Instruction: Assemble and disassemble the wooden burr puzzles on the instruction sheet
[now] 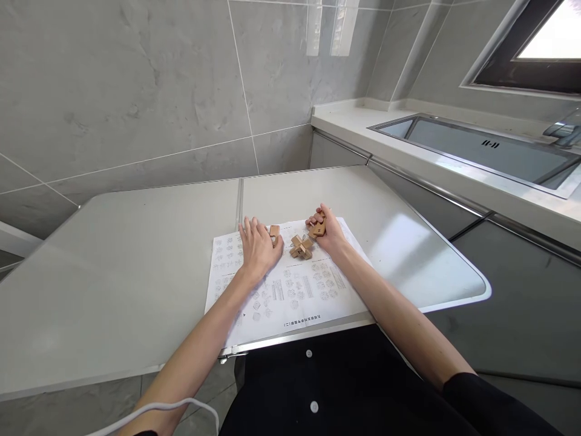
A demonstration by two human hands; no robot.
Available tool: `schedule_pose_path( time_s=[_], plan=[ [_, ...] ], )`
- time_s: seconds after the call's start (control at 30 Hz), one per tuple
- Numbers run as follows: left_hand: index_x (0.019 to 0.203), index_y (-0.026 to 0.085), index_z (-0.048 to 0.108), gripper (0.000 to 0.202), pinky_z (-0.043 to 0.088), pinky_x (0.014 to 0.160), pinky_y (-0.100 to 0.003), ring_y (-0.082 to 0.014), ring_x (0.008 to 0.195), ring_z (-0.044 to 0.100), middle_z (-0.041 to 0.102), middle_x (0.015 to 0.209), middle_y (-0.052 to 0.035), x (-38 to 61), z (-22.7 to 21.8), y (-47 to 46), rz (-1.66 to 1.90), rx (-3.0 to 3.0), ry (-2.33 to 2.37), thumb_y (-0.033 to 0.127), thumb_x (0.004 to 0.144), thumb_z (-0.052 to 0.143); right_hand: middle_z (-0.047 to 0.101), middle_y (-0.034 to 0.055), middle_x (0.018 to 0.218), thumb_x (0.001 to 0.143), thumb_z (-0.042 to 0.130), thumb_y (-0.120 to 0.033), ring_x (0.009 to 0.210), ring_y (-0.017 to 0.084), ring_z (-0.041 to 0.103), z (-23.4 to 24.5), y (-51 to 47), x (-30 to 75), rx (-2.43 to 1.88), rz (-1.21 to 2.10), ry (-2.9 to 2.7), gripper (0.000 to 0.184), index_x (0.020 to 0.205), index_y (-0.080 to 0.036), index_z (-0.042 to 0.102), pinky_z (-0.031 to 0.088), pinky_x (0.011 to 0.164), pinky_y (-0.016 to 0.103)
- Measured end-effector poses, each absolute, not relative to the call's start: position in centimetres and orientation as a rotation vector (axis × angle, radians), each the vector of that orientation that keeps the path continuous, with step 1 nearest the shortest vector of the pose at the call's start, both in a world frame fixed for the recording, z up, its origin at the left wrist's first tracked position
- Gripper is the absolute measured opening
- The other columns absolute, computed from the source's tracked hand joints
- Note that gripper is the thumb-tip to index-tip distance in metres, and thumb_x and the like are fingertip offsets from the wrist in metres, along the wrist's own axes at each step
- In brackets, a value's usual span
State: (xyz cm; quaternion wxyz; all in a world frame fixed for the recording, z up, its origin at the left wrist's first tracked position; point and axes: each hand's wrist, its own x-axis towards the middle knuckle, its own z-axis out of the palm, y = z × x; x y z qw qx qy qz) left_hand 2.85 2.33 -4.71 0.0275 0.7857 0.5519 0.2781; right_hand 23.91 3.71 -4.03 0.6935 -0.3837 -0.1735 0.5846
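Shirt; right hand around wooden piece

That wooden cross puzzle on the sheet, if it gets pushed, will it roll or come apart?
The wooden cross puzzle likely won't roll: its crossed bars stick out. It's probably light and stiff, being small wooden bars. Bars may slip apart, since a loose piece lies beside it.

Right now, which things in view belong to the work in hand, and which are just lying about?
In use: wooden piece held in the right hand; small wooden block by the left hand; part-built wooden cross between them; diagram sheet underneath.
Lying about: sink; tap; white cable.
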Motion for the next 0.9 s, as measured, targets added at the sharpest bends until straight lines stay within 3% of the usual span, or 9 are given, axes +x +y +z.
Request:
schedule_pose_path(
  time_s=[0.17, 0.3, 0.47, 0.73, 0.9],
  plan=[
    [0.107, 0.009, 0.07, 0.031, 0.014, 0.13, -0.073, -0.0528, 0.157, 0.031, 0.059, 0.143, -0.0305, 2.9, -4.0, 2.0, 0.857, 2.486, 1.737, 0.035, 0.097, 0.057, 0.035, -0.0121, 0.058, 0.093, 0.082, -0.053, 0.044, 0.008, 0.035, -3.9, 3.6, 24.0, -0.829, 1.367, -0.381, 0.046, 0.079, -0.026, 0.047, 0.04, 0.036, 0.018],
    [0.1, 0.012, 0.069, 0.025, 0.023, 0.128, -0.068, -0.0486, 0.147, 0.042, 0.066, 0.128, -0.0261, 3.0, -3.6, 1.8, 0.834, 2.52, 1.725, 0.032, 0.1, 0.053, 0.034, -0.0135, 0.058, 0.088, 0.086, -0.045, 0.043, 0.006, 0.031, -3.8, 3.5, 24.1, -0.831, 1.402, -0.384, 0.044, 0.079, -0.025, 0.048, 0.036, 0.035, 0.016],
    [0.096, 0.018, 0.064, 0.021, 0.042, 0.112, -0.061, -0.0413, 0.121, 0.056, 0.069, 0.106, -0.0194, 3.1, -3.1, 1.7, 0.82, 2.518, 1.661, 0.028, 0.105, 0.047, 0.036, -0.0134, 0.058, 0.083, 0.09, -0.04, 0.042, 0.006, 0.033, -3.5, 3.3, 23.9, -0.85, 1.422, -0.416, 0.047, 0.079, -0.026, 0.045, 0.037, 0.034, 0.016],
    [0.095, 0.023, 0.056, 0.019, 0.052, 0.083, -0.043, -0.0266, 0.083, 0.063, 0.069, 0.095, -0.0086, 3.0, -2.9, 1.9, 0.941, 2.28, 1.545, 0.035, 0.109, 0.052, 0.04, -0.0117, 0.06, 0.078, 0.094, -0.038, 0.045, 0.006, 0.036, -2.9, 2.8, 23.3, -0.895, 1.414, -0.53, 0.057, 0.074, -0.027, 0.038, 0.036, 0.035, 0.018],
    [0.102, 0.024, 0.06, 0.019, 0.052, 0.074, -0.033, -0.0209, 0.084, 0.068, 0.075, 0.099, -0.0045, 3.5, -2.7, 1.9, 1.072, 2.026, 1.395, 0.042, 0.105, 0.064, 0.044, -0.0103, 0.063, 0.073, 0.098, -0.044, 0.047, 0.006, 0.035, -2.6, 2.4, 22.7, -0.932, 1.392, -0.639, 0.06, 0.073, -0.026, 0.041, 0.033, 0.036, 0.018]
  ],
)
